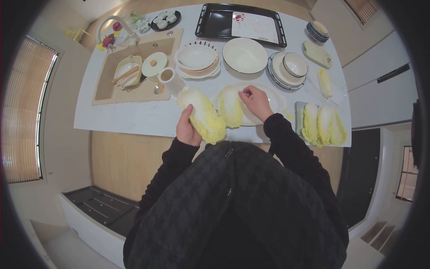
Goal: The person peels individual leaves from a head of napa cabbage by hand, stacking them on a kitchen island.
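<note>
My left hand [188, 128] is wrapped round the lower left side of a napa cabbage [202, 115] at the counter's front edge. Just right of it, a separate cabbage leaf [230, 106] hangs upright, pinched at its right edge by my right hand [256, 101]. Behind and below that leaf lies a large white oval plate [274, 99]. Several pieces of cabbage [326, 123] rest on a board [299, 111] at the right front, and a smaller piece [325, 83] lies behind them.
A sink [105, 85] with a lidded pot is at the left. Stacked plates [197, 57], a big white bowl [245, 54], stacked bowls [295, 65] and a utensil holder [171, 80] stand behind my hands. A black tray [215, 26] lies at the back.
</note>
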A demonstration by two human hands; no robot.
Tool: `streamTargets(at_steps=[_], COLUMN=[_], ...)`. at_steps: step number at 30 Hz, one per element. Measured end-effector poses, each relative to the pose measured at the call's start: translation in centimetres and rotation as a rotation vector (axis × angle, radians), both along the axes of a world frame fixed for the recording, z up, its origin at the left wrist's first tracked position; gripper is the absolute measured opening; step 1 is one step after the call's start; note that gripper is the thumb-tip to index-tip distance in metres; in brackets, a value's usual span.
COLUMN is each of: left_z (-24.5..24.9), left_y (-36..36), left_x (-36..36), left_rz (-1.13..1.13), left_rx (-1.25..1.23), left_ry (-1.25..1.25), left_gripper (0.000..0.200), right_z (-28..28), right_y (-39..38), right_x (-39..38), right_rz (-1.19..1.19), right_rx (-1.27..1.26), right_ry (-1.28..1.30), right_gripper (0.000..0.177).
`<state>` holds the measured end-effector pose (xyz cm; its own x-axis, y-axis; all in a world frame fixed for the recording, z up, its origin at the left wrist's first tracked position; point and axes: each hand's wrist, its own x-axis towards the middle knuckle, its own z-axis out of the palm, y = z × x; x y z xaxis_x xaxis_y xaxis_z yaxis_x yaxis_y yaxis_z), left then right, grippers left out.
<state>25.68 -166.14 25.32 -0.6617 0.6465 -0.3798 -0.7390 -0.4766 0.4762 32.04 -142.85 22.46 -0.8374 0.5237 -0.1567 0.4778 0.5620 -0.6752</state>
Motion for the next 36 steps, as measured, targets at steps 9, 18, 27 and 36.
streamTargets(at_steps=[9,18,27,36], left_z=[1.5,2.2,1.5,-0.7], left_y=[3.4,3.7,3.6,1.3], left_x=[0.4,1.0,1.1,-0.1], left_rz=[-0.008,-0.058,-0.043,-0.005], left_rx=[0.042,-0.006,0.063,-0.048], left_ry=[0.075,-0.027,-0.054,-0.139], left_gripper=[0.053,0.058,0.05,0.042], right_z=[6.2,5.5,6.0,8.3], right_y=[-5.8,-6.2,-6.4,-3.5], right_x=[1.0,1.9,2.2,3.8], right_rz=[0.269,0.181,0.218,-0.078], right_rx=[-0.038,0.044,0.323,-0.045], right_ry=[0.372,0.619,0.879,0.868], right_gripper=[0.009,0.011,0.006,0.008])
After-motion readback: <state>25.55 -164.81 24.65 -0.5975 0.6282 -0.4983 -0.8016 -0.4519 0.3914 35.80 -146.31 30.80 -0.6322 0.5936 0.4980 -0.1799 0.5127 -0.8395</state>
